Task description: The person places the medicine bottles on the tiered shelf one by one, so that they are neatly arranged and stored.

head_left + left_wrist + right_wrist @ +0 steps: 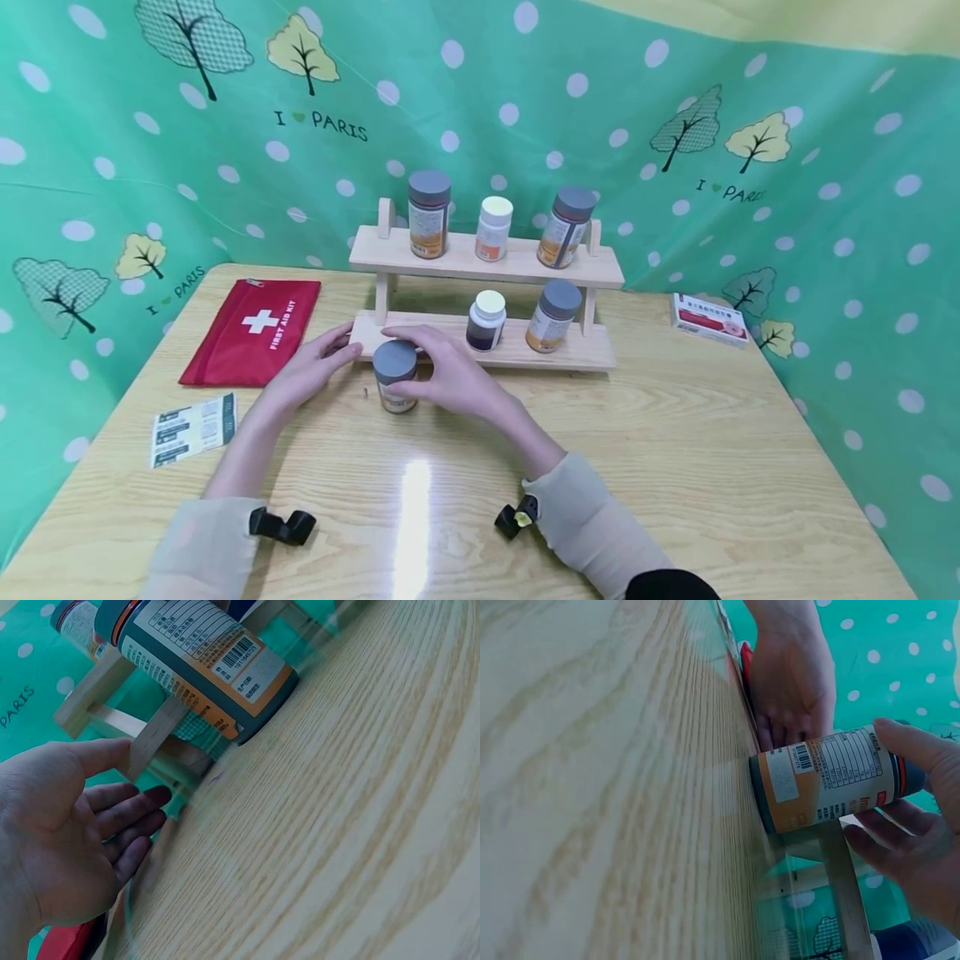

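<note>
A supplement bottle (395, 372) with a grey cap and an orange and white label stands upright on the table, before the left end of a two-tier wooden rack (420, 321). My right hand (459, 375) holds it near the cap, thumb on one side and fingers on the other. In the right wrist view the bottle's label (847, 766) faces the camera. My left hand (318, 367) is at the rack's lower left end. The left wrist view has its thumb against the wood and the other fingers loosely bent, holding nothing.
On the lower tier stand a dark, white-capped bottle (487, 321) and a grey-capped one (553, 317). Three bottles, including a white one (493, 229), line the top tier. A red first aid pouch (255, 333) and printed packets (193, 429) lie left; a medicine box (709, 320) lies right.
</note>
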Action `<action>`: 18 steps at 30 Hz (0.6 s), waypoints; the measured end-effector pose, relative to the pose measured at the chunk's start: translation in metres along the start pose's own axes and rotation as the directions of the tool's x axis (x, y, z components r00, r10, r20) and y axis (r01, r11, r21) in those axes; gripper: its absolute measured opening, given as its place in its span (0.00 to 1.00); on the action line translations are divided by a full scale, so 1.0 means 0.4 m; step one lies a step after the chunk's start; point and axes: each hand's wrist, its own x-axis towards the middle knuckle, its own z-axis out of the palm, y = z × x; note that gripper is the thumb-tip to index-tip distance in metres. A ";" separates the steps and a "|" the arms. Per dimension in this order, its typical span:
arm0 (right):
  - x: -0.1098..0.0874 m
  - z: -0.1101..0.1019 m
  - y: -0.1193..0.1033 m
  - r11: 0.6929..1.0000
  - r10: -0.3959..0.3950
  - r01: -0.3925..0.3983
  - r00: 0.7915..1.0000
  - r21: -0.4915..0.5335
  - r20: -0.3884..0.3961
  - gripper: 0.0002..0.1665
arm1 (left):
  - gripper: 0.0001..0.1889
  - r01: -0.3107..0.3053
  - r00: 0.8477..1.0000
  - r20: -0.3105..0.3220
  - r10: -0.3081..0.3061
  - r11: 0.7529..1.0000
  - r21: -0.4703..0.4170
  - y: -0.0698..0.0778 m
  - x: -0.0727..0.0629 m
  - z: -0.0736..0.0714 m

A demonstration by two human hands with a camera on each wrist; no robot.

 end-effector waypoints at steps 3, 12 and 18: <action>0.002 0.002 -0.005 1.000 -0.001 0.001 1.000 0.006 -0.007 0.42 | 0.45 -0.003 1.000 -0.005 0.003 1.000 0.000 -0.003 0.000 -0.002; -0.006 -0.002 -0.016 1.000 0.030 -0.030 0.999 -0.005 -0.036 0.39 | 0.44 -0.012 1.000 0.002 0.012 1.000 -0.015 -0.002 0.002 0.001; -0.008 -0.023 -0.026 0.998 0.026 -0.024 0.998 0.056 -0.049 0.38 | 0.44 -0.006 1.000 0.004 0.006 1.000 -0.010 0.000 -0.002 0.000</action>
